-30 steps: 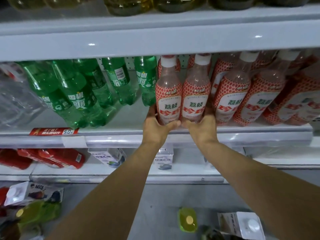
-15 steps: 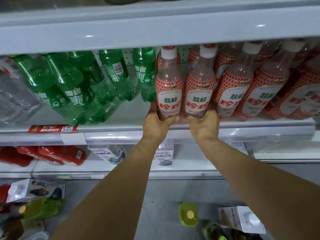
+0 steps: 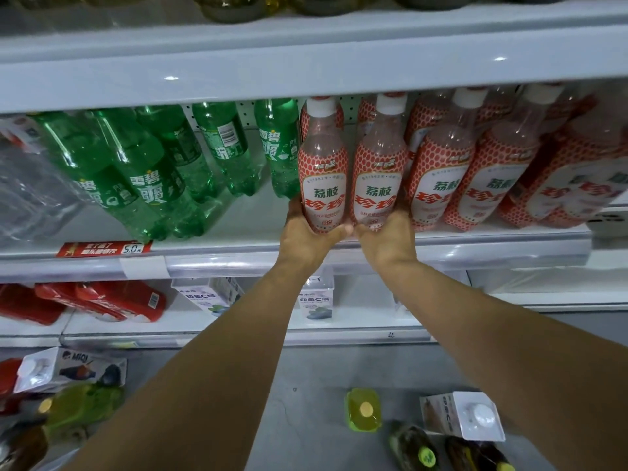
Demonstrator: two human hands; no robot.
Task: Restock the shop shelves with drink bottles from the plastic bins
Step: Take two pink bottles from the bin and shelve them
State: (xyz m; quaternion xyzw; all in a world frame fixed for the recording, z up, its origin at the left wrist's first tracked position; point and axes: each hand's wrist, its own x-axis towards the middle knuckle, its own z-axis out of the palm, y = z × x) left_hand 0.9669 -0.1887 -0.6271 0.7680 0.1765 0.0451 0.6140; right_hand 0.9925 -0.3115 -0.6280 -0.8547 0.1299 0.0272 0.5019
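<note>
Red-scaled btls (image 3: 323,171); green btls (image 3: 153,185); yellowish(?) jugs (image 3: 234,8).

Middle shelf (image 3: 244,229), access.
- Open: a bare strip of shelf floor lay between the leaning green bottles (image 3: 146,185) and the left lychee bottle (image 3: 323,171). It was wide at the front edge and narrowed toward the back, where one rear green bottle (image 3: 278,147) stood just beside that bottle.
- Blocked, right: the right lychee bottle (image 3: 379,175) stood hard against the packed lychee row (image 3: 441,175).
- Blocked, above: the upper shelf lip (image 3: 306,69) sat close over the white caps.
- Blocked, far left: a clear plastic-wrapped pack (image 3: 30,192) filled the corner.
- Front: the left hand (image 3: 306,236) and right hand (image 3: 387,243) gripped the two bottles' bases over the price rail (image 3: 210,263).
</note>
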